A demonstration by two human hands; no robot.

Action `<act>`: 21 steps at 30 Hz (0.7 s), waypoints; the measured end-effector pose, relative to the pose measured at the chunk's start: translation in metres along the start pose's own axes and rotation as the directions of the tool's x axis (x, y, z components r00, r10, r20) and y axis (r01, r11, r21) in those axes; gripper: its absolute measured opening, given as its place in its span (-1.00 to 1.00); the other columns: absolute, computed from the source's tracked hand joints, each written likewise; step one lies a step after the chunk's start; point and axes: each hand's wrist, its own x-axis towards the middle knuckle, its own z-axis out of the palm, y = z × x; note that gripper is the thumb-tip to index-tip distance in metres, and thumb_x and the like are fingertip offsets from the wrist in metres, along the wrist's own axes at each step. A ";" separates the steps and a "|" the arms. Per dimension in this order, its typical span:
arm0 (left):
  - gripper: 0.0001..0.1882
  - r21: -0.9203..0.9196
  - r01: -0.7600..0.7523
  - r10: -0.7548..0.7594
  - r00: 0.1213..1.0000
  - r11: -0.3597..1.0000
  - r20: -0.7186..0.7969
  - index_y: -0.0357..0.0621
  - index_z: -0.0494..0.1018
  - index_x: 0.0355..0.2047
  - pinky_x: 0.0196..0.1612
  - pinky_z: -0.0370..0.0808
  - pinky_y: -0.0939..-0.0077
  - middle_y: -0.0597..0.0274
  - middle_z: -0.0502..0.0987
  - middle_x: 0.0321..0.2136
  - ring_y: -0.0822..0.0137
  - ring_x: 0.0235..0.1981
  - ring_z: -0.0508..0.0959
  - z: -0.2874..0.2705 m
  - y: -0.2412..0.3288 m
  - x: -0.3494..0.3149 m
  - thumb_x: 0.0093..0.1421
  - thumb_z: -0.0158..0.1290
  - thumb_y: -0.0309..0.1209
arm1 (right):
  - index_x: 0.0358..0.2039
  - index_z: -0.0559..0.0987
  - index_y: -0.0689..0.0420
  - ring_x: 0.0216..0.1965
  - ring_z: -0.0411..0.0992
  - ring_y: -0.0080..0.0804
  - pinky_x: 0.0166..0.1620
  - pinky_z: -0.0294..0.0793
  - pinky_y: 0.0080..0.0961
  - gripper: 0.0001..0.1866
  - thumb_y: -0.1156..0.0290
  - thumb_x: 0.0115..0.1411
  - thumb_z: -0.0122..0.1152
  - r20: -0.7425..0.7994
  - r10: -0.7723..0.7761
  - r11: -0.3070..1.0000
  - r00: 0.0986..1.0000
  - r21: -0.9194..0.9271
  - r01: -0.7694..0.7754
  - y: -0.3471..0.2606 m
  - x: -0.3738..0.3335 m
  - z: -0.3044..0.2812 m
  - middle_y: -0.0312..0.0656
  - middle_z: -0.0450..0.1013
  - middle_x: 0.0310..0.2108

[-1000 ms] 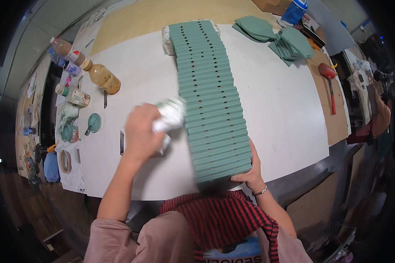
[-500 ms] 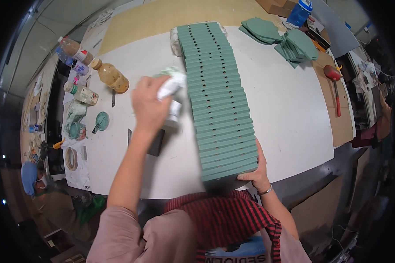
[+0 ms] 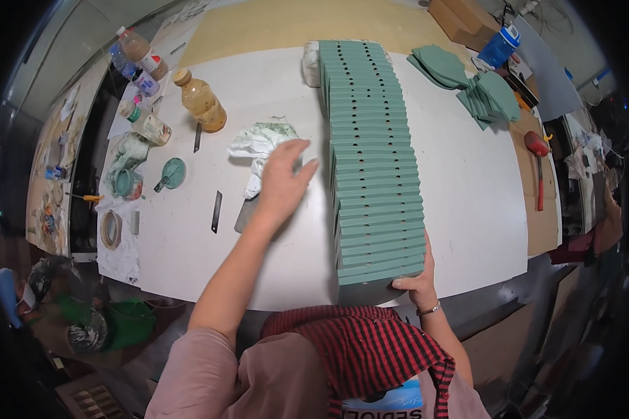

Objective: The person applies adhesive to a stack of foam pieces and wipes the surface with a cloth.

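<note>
A long row of green boards (image 3: 379, 188), closely stacked with two lines of small dark holes along the top, stretches away from me on the white table. At its near right corner my right hand (image 3: 417, 285) grips the row, thumb on the near end and fingers along the right side. My left hand (image 3: 284, 183) is empty and open, thumb and fingers apart, just left of the row. Beside it lies a crumpled white cloth (image 3: 262, 142) with green stains. A flat dark grey piece (image 3: 247, 215) is partly hidden under my left hand and wrist.
Left are a bottle of yellowish liquid (image 3: 204, 105), other bottles, a small dish of green paste (image 3: 173, 172), dark blades (image 3: 217, 211) and a tape roll (image 3: 111, 230). Rounded green pieces (image 3: 440, 68) and a red-handled tool (image 3: 538, 157) lie right. A person (image 3: 70, 314) sits at lower left.
My left hand has let go of the white cloth, which now lies on the table, and has opened beside the row. My right hand keeps its grip. The whole view has shifted slightly.
</note>
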 end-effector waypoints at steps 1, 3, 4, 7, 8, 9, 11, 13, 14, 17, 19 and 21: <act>-0.56 -0.278 0.176 -0.156 0.983 0.944 0.093 -0.25 0.53 0.07 0.20 0.35 0.40 0.06 0.58 -0.03 0.19 0.04 0.52 0.009 0.009 -0.004 0.26 0.18 -0.26 | 0.46 0.06 0.22 0.29 0.29 -0.19 0.35 0.25 -0.26 0.37 0.27 -0.39 0.65 -0.001 0.001 1.000 1.000 -0.001 -0.001 0.001 0.000 -0.001 -0.09 0.30 0.29; -0.56 -0.515 0.349 -0.274 0.937 0.783 0.219 -0.34 0.51 0.07 0.20 0.35 0.47 0.08 0.60 -0.06 0.28 0.01 0.53 0.024 0.021 -0.004 0.32 0.15 -0.25 | 0.46 0.06 0.22 0.29 0.29 -0.19 0.34 0.25 -0.26 0.38 0.26 -0.39 0.65 0.000 0.000 1.000 1.000 -0.006 0.000 0.000 -0.001 0.000 -0.09 0.29 0.29; -0.56 -0.637 0.394 -0.262 0.919 0.663 0.295 -0.36 0.51 0.02 0.07 0.42 0.47 0.08 0.63 -0.15 0.30 -0.09 0.57 0.033 0.023 -0.004 0.34 0.14 -0.20 | 0.46 0.06 0.22 0.29 0.29 -0.19 0.34 0.25 -0.26 0.38 0.25 -0.40 0.66 -0.001 0.004 1.000 1.000 -0.001 -0.004 -0.002 -0.001 0.002 -0.09 0.29 0.29; -0.52 -0.609 0.484 -0.297 0.873 0.629 0.387 -0.36 0.55 -0.10 -0.14 0.51 0.45 0.07 0.69 -0.32 0.29 -0.26 0.65 0.039 0.026 -0.001 0.33 0.12 -0.08 | 0.46 0.07 0.21 0.28 0.29 -0.19 0.34 0.25 -0.26 0.39 0.25 -0.40 0.66 -0.008 0.010 1.000 1.000 0.001 -0.010 0.000 -0.002 0.001 -0.09 0.29 0.29; -0.48 -0.533 0.479 -0.346 0.877 0.698 0.334 -0.36 0.57 -0.14 -0.17 0.52 0.42 0.04 0.68 -0.35 0.25 -0.29 0.66 0.040 0.029 0.002 0.32 0.12 -0.03 | 0.46 0.07 0.21 0.28 0.29 -0.19 0.34 0.25 -0.26 0.38 0.25 -0.40 0.66 -0.012 0.013 1.000 1.000 0.001 -0.013 0.002 -0.002 0.000 -0.09 0.29 0.29; -0.45 -0.449 0.475 -0.388 0.879 0.757 0.276 -0.36 0.58 -0.18 -0.19 0.53 0.39 0.02 0.68 -0.38 0.21 -0.31 0.66 0.040 0.031 0.005 0.30 0.12 0.02 | 0.46 0.07 0.21 0.28 0.29 -0.19 0.34 0.25 -0.26 0.38 0.25 -0.40 0.66 -0.014 0.014 1.000 1.000 0.000 -0.014 0.002 -0.002 -0.001 -0.09 0.29 0.29; -0.50 -0.408 0.531 -0.440 0.847 0.743 0.299 -0.36 0.58 -0.24 -0.25 0.47 0.48 0.13 0.64 -0.43 0.36 -0.38 0.57 0.035 0.033 0.014 0.30 0.14 -0.03 | 0.46 0.07 0.20 0.28 0.28 -0.19 0.34 0.25 -0.26 0.39 0.25 -0.40 0.66 -0.013 0.021 1.000 1.000 0.003 -0.021 0.003 -0.002 -0.001 -0.10 0.29 0.29; -0.54 -0.364 0.584 -0.493 0.810 0.725 0.318 -0.36 0.58 -0.30 -0.31 0.41 0.57 0.23 0.59 -0.47 0.52 -0.44 0.48 0.036 0.032 0.021 0.30 0.16 -0.09 | 0.46 0.06 0.21 0.29 0.27 -0.19 0.34 0.24 -0.26 0.40 0.24 -0.40 0.67 -0.009 0.026 1.000 1.000 0.011 -0.026 0.004 -0.002 -0.002 -0.10 0.28 0.30; -0.58 -0.331 0.576 -0.495 0.815 0.747 0.302 -0.33 0.58 -0.32 -0.34 0.38 0.56 0.25 0.59 -0.49 0.52 -0.46 0.47 0.037 0.031 0.023 0.29 0.17 -0.11 | 0.46 0.04 0.21 0.29 0.27 -0.20 0.34 0.24 -0.26 0.40 0.23 -0.39 0.68 -0.003 0.029 0.999 1.000 0.017 -0.029 0.003 -0.002 -0.002 -0.10 0.26 0.30; -0.66 -0.434 0.636 -0.513 0.772 0.639 0.375 -0.25 0.57 -0.36 -0.36 0.34 0.55 0.30 0.58 -0.49 0.50 -0.47 0.47 0.033 0.023 0.030 0.25 0.17 -0.16 | 0.47 0.01 0.22 0.31 0.25 -0.19 0.35 0.23 -0.26 0.42 0.22 -0.38 0.70 0.009 0.021 1.000 1.000 0.007 -0.021 0.002 -0.002 -0.001 -0.09 0.24 0.31; -0.71 -0.544 0.686 -0.509 0.725 0.482 0.464 -0.21 0.57 -0.37 -0.37 0.32 0.55 0.32 0.57 -0.48 0.49 -0.46 0.47 0.026 0.018 0.033 0.24 0.17 -0.19 | 0.46 0.00 0.24 0.31 0.25 -0.19 0.35 0.23 -0.25 0.43 0.21 -0.38 0.70 0.014 0.021 1.000 1.000 0.002 -0.021 0.001 -0.002 -0.002 -0.09 0.23 0.32; -0.77 -0.558 0.682 -0.471 0.731 0.473 0.493 -0.12 0.55 -0.40 -0.35 0.32 0.54 0.36 0.56 -0.45 0.48 -0.40 0.48 0.017 0.021 0.037 0.23 0.16 -0.22 | 0.46 -0.01 0.25 0.31 0.24 -0.19 0.35 0.23 -0.25 0.44 0.20 -0.38 0.71 0.016 0.020 1.000 1.000 -0.002 -0.020 0.002 -0.002 -0.002 -0.08 0.23 0.32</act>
